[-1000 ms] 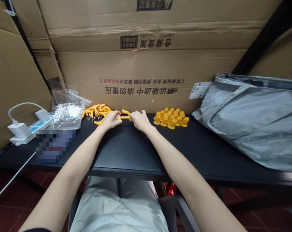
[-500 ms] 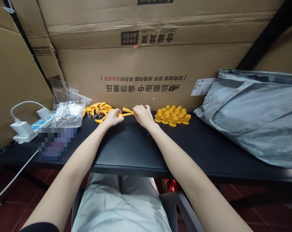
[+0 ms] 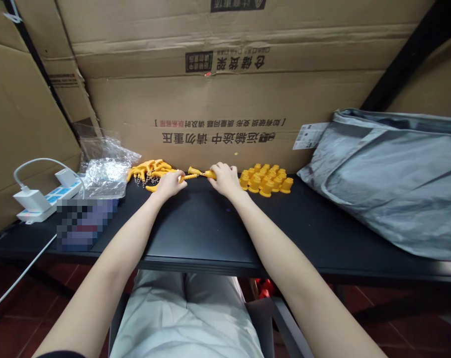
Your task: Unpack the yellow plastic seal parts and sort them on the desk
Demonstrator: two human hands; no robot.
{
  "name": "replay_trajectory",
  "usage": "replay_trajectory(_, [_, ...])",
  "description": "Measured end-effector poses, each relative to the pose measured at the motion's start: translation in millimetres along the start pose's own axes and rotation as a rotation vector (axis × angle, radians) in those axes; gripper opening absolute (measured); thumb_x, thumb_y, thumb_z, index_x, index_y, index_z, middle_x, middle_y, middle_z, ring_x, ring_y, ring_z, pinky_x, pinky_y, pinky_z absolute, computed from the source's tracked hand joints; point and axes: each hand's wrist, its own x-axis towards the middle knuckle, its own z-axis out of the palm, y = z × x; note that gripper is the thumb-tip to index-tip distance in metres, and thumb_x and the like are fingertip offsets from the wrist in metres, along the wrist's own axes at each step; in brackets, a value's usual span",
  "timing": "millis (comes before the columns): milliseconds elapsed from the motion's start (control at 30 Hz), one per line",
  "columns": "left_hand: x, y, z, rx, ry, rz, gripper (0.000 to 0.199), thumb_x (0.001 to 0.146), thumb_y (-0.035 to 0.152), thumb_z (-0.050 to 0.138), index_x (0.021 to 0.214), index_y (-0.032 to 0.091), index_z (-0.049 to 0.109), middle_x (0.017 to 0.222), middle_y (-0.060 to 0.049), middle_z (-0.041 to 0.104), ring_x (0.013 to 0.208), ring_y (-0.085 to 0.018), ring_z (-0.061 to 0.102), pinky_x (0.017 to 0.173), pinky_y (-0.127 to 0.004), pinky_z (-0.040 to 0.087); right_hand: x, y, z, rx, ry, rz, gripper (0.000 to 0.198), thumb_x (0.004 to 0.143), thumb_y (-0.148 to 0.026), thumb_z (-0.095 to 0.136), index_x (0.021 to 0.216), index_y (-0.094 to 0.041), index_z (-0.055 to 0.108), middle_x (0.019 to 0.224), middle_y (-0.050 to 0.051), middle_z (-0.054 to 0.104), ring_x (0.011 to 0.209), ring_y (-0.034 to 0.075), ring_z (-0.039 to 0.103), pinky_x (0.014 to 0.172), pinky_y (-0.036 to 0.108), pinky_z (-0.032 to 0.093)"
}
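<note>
My left hand (image 3: 167, 184) is closed round a yellow plastic threaded rod (image 3: 190, 176), whose ridged end sticks out to the right. My right hand (image 3: 225, 180) pinches a smooth yellow piece (image 3: 209, 174) that points at the rod. A small dark gap with what looks like a bit of chain lies between the two. Just behind them is a yellow flared piece (image 3: 194, 170) on the table. Yellow branching plastic parts with small metal chains (image 3: 150, 168) are heaped beside my left hand. Several yellow flanged cups (image 3: 267, 187) stand grouped right of my right hand.
A grey fabric bag (image 3: 393, 184) covers the right of the black table (image 3: 203, 233). Clear plastic wrap (image 3: 108, 174), a white power strip (image 3: 48, 208) with plugs and cable, and a blurred-out item (image 3: 87, 226) are at left. Cardboard (image 3: 218, 99) stands along the back.
My hands have drawn slightly apart. The rod's ridged end, which reached the piece at my right hand, now stands away from it with a dark gap between.
</note>
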Motion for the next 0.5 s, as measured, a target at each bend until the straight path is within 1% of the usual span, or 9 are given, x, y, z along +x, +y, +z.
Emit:
replay_trajectory(67, [1,0,0,0.03,-0.007,-0.018,0.027,0.076,0.025,0.057,0.101,0.019,0.065,0.087,-0.006,0.07,0.083,-0.022,0.064,0.074,-0.028,0.044,1,0,-7,-0.008,-0.021,0.042,0.019,0.088,-0.025,0.05,0.1,-0.016,0.061,0.112,0.016,0.061,0.106,0.029,0.051,0.085,0.039,0.033])
replay_trajectory(133, [1,-1,0,0.051,-0.008,-0.047,0.026,0.076,0.024,0.057,0.101,0.019,0.064,0.09,-0.008,0.07,0.087,-0.023,0.065,0.074,-0.029,0.045,3,4,-16,-0.017,-0.05,0.12,0.021,0.087,-0.03,0.051,0.099,-0.016,0.062,0.113,0.016,0.062,0.108,0.03,0.052,0.086,0.039,0.035])
replay_trajectory(200, [2,-2,0,0.064,-0.008,-0.079,0.025,0.077,0.025,0.057,0.101,0.018,0.063,0.092,-0.009,0.07,0.089,-0.024,0.065,0.075,-0.029,0.045,6,13,-28,-0.016,-0.124,0.253,0.025,0.086,-0.033,0.052,0.099,-0.016,0.064,0.109,0.015,0.064,0.105,0.029,0.056,0.085,0.039,0.039])
replay_trajectory(233, [2,-4,0,0.069,-0.009,-0.091,0.025,0.078,0.025,0.057,0.101,0.018,0.062,0.092,-0.009,0.07,0.09,-0.024,0.065,0.075,-0.029,0.046,6,20,-34,-0.007,-0.185,0.334,0.026,0.085,-0.034,0.053,0.099,-0.016,0.065,0.105,0.014,0.066,0.101,0.029,0.059,0.083,0.038,0.04])
replay_trajectory(300, [3,-6,0,0.077,-0.007,-0.107,0.024,0.08,0.024,0.055,0.102,0.018,0.061,0.092,-0.009,0.07,0.09,-0.024,0.065,0.076,-0.03,0.046,5,40,-46,0.01,-0.349,0.458,0.026,0.081,-0.036,0.058,0.095,-0.016,0.067,0.098,0.014,0.069,0.094,0.027,0.063,0.078,0.035,0.044])
replay_trajectory(367, [3,-7,0,0.08,-0.001,-0.117,0.023,0.081,0.024,0.054,0.103,0.018,0.06,0.093,-0.009,0.07,0.09,-0.024,0.066,0.078,-0.03,0.046,0,67,-52,0.004,-0.414,0.549,0.024,0.078,-0.035,0.061,0.09,-0.015,0.069,0.093,0.014,0.07,0.089,0.026,0.065,0.072,0.032,0.046])
replay_trajectory(400, [3,-7,1,0.08,0.001,-0.119,0.023,0.081,0.023,0.054,0.103,0.018,0.06,0.093,-0.008,0.071,0.091,-0.024,0.066,0.078,-0.031,0.046,-4,83,-53,-0.005,-0.427,0.592,0.024,0.076,-0.034,0.063,0.089,-0.015,0.069,0.09,0.014,0.07,0.086,0.026,0.066,0.069,0.031,0.047])
replay_trajectory(433, [3,-8,1,0.08,0.003,-0.121,0.023,0.082,0.023,0.053,0.104,0.018,0.06,0.093,-0.008,0.071,0.091,-0.024,0.066,0.078,-0.031,0.046,-9,100,-53,-0.02,-0.411,0.635,0.024,0.073,-0.033,0.065,0.088,-0.015,0.07,0.087,0.013,0.07,0.083,0.025,0.067,0.067,0.031,0.047])
replay_trajectory(500, [4,-8,1,0.075,0.009,-0.121,0.025,0.082,0.021,0.052,0.106,0.018,0.06,0.094,-0.008,0.071,0.092,-0.024,0.066,0.079,-0.031,0.047,-19,133,-47,-0.027,-0.349,0.691,0.022,0.069,-0.03,0.068,0.084,-0.015,0.07,0.078,0.012,0.07,0.075,0.024,0.067,0.061,0.03,0.048])
